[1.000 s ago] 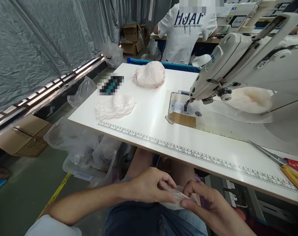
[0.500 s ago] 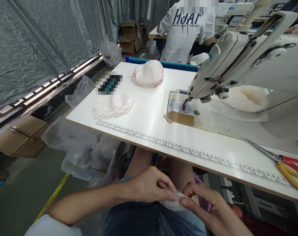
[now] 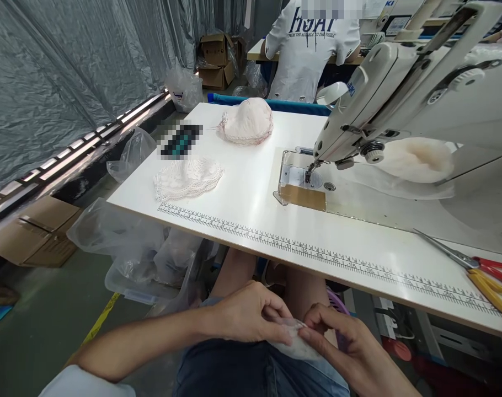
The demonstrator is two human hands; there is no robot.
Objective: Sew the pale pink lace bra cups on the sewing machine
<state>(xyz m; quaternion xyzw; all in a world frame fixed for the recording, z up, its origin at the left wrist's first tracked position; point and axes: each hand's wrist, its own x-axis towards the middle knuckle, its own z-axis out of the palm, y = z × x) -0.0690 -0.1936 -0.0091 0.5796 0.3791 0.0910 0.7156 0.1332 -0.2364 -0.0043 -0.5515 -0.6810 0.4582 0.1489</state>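
Note:
Above my lap, my left hand [image 3: 255,315] pinches one side of a small piece of sheer white fabric [image 3: 294,344]. The thumb and fingers of my right hand [image 3: 337,339] grip its upper edge a short way off. Part of the fabric is hidden behind my fingers, and its lower part hangs over my thighs. On the table in front lie a white scallop-edged lace piece [image 3: 188,179] and, farther back, a pale pink cup-shaped fabric piece [image 3: 249,122] with a reddish stitched edge. Neither hand touches these.
A sewing machine [image 3: 370,110] stands on the white table [image 3: 243,187], with a pale padded piece [image 3: 416,160] behind its needle. Red- and yellow-handled scissors [image 3: 466,260] lie at the right. Plastic bags [image 3: 118,231] and a cardboard box [image 3: 31,231] sit left. Another person [image 3: 309,49] sits ahead.
My fingers have shifted slightly on the fabric, and more of its sheer surface shows between my hands. The view has moved a little; things on the table stay put.

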